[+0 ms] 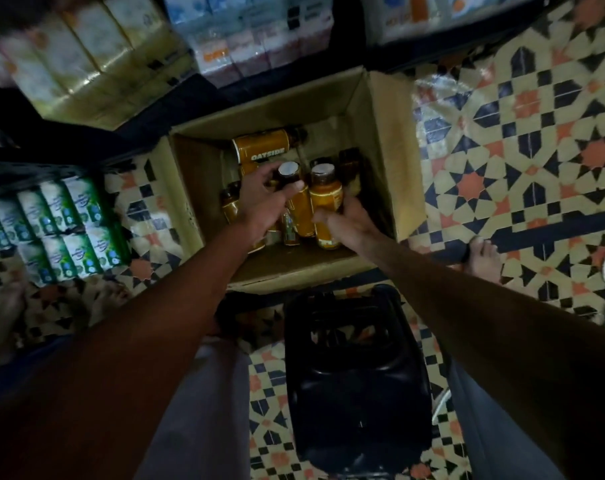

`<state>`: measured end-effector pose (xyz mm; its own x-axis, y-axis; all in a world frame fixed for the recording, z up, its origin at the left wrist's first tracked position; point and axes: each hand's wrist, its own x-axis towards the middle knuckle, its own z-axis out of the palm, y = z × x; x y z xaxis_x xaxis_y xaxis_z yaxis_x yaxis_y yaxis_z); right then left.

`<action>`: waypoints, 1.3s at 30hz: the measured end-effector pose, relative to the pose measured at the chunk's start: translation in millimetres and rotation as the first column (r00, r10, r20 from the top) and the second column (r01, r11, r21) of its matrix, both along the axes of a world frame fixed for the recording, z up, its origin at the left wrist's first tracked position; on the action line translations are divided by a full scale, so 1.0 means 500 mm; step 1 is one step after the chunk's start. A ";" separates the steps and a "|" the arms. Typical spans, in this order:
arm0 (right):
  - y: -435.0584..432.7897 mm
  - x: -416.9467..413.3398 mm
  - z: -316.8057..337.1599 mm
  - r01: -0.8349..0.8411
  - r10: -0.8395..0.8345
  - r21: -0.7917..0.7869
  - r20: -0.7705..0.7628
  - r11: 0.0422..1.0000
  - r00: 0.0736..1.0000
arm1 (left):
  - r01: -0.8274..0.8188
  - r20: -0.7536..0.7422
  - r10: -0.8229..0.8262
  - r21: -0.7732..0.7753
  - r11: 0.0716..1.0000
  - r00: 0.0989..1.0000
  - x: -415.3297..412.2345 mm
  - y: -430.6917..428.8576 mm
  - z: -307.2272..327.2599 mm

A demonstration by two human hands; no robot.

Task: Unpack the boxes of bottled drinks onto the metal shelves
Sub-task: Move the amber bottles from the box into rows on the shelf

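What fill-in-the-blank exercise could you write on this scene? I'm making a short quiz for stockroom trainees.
1. The left hand grips a bottle near its ____.
2. The bottles stand in an open ____ box.
3. One bottle at the far side lies on its ____.
4. The right hand holds an ____ bottle.

Missing words: cap; cardboard; side; orange

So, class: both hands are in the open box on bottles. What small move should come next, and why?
Probably lift both bottles straight up out of the box. The left hand already grips one bottle near its cap, the right hand wraps another bottle, and neighbours stand close, so tilting might topple them.
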<state>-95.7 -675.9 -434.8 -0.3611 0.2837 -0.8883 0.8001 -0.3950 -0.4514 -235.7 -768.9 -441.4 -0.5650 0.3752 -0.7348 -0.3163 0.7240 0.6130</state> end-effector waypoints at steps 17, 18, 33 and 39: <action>-0.027 0.051 0.633 0.031 -0.002 0.233 -0.125 0.972 0.992 | -0.052 -0.206 0.080 0.141 0.989 0.975 0.076 -0.049 0.689; -0.030 0.054 0.678 0.032 -0.001 0.234 -0.130 0.972 0.992 | -0.055 -0.204 0.084 0.145 0.988 0.975 0.080 -0.054 0.734; 0.011 0.025 1.156 -0.026 0.200 0.418 -0.379 0.908 0.904 | -0.041 -0.325 0.176 0.381 0.924 0.929 0.076 -0.082 1.214; 0.057 0.002 1.258 -0.077 0.320 0.499 -0.423 0.863 0.848 | 0.133 -0.482 0.094 0.415 0.900 0.871 0.035 -0.064 1.328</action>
